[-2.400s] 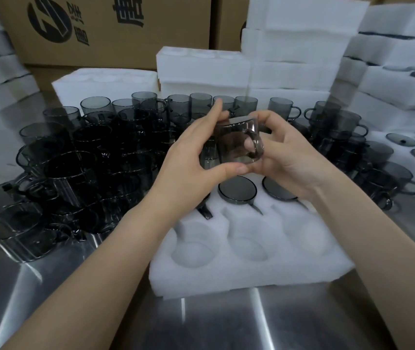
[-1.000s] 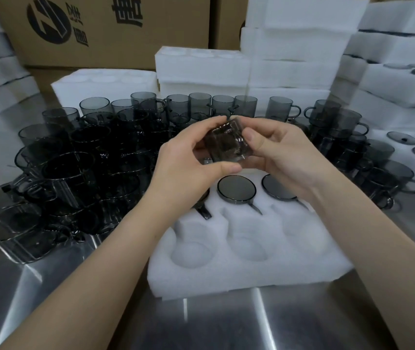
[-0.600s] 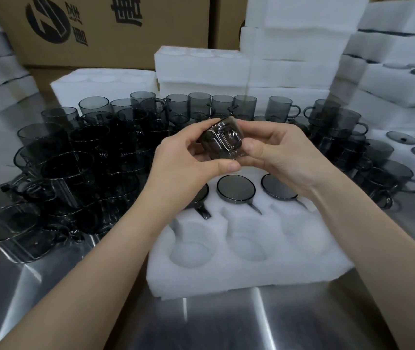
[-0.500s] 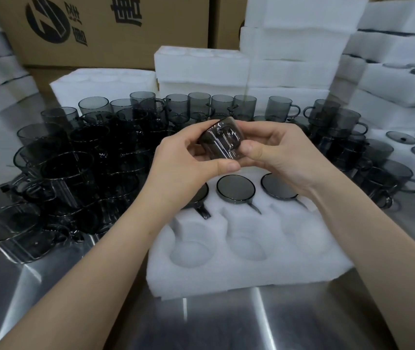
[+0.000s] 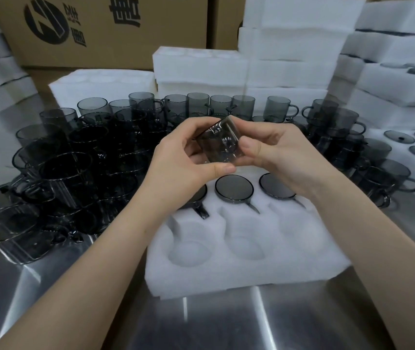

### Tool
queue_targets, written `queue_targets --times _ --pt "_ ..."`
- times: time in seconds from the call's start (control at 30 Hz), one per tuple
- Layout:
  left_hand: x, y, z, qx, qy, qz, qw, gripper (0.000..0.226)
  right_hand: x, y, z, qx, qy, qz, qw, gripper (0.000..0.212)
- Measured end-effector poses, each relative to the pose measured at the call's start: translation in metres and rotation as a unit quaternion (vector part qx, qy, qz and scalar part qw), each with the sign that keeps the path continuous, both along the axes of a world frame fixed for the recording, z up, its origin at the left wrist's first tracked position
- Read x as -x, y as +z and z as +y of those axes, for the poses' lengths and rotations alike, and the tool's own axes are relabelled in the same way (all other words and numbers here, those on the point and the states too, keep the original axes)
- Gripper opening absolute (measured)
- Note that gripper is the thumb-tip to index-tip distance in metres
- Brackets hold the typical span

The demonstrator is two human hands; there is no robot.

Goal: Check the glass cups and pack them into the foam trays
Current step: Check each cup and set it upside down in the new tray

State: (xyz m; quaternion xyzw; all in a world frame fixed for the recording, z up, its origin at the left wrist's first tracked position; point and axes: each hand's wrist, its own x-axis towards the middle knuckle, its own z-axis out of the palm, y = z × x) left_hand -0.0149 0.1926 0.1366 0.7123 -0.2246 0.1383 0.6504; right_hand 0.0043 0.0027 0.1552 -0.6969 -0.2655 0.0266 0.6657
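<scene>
Two hands, one glass cup (image 5: 220,142): left hand (image 5: 183,168) and right hand (image 5: 277,157) both pinch it at the fingertips, tilted, above the foam tray (image 5: 251,271). Near pockets vacant. Bare steel table (image 5: 226,324) in front, and loose cups (image 5: 75,173) crowd the left. The cup has rotated slightly since earlier, with the hands unmoved.

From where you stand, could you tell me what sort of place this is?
Probably a packing station in a warehouse: dozens of glass cups on a steel table, stacked foam trays, and cartons behind.
</scene>
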Motion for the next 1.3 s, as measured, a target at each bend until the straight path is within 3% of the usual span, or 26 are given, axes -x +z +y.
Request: queue_targets --times 0.17,0.43,0.57,0.8,1.1,1.23,1.3 --pt "0.005 0.001 -0.004 -0.006 -0.004 -0.026 1.000 0.068 0.003 0.002 0.012 -0.059 -0.028 -0.002 0.998 0.034" --pt "0.010 0.002 -0.012 -0.199 0.113 -0.132 0.964 0.073 0.012 0.003 0.022 0.114 -0.117 -0.123 0.979 0.033" --pt "0.009 0.001 -0.013 -0.246 0.162 -0.169 0.941 0.078 0.012 0.001 0.023 0.110 -0.133 -0.164 0.971 0.027" --pt "0.013 0.002 -0.013 -0.221 0.166 -0.202 0.940 0.082 0.008 0.002 0.023 -0.045 -0.086 -0.030 0.995 0.031" --pt "0.015 0.002 -0.013 -0.165 0.092 -0.213 0.959 0.080 0.007 0.006 0.021 -0.124 -0.055 0.067 0.989 0.040" --pt "0.015 0.004 -0.015 -0.126 0.065 -0.183 0.973 0.073 0.003 0.004 0.020 -0.159 0.057 0.162 0.972 0.045" --pt "0.015 0.004 -0.014 -0.144 0.072 -0.170 0.972 0.073 0.001 0.002 0.020 -0.138 0.067 0.167 0.974 0.051"
